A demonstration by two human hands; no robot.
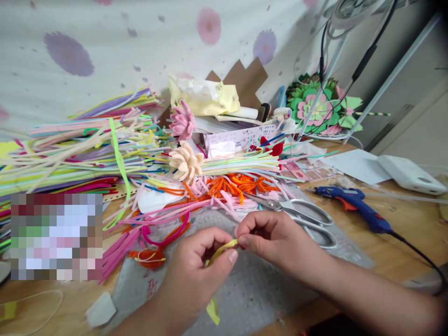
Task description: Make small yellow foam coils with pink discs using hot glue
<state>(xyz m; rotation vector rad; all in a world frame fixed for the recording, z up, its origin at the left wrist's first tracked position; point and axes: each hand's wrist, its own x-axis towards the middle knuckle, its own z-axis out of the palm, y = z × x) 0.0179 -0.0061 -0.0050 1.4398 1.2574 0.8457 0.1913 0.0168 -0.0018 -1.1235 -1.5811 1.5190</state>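
A thin yellow strip (pixel 213 311), its material hard to make out, runs between my hands over the grey mat (pixel 266 298). My left hand (pixel 192 268) is closed around it, thumb and forefinger pinching near its upper end, while the loose tail hangs below the palm. At that upper end, the fingertips of my right hand (pixel 273 238) are pinched together on the strip. The two hands almost touch. Silver scissors (pixel 320 215) lie just beyond my right hand. A small orange fuzzy piece (pixel 150 259) with pale thread-like ends rests left of my left hand.
Bundles of coloured pipe cleaners (pixel 80 158) fill the left and back. A blue glue gun (pixel 364 207) lies right, its cord trailing forward. A cream fuzzy flower (pixel 186 162) and a pink one (pixel 182 120) stand behind. A white device (pixel 411 175) sits at far right.
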